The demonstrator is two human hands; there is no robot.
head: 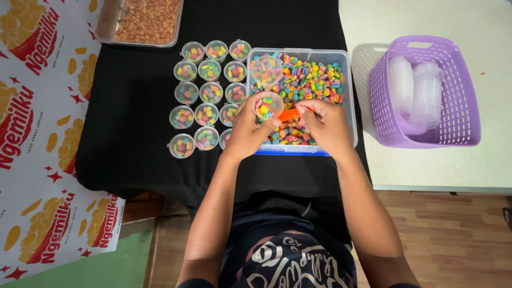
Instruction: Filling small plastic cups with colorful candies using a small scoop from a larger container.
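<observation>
My left hand holds a small clear cup partly filled with coloured candies, tilted over the clear plastic box of rainbow candies. My right hand grips an orange scoop whose tip points at the cup's mouth. An empty-looking clear cup lies on the candies in the box's far left corner. Left of the box, several filled small cups stand in rows on the black cloth.
A tray of brown nuts sits at the far left of the cloth. A purple basket holding stacked clear cups stands on the pale table at right. Printed red-and-yellow sheets cover the left side.
</observation>
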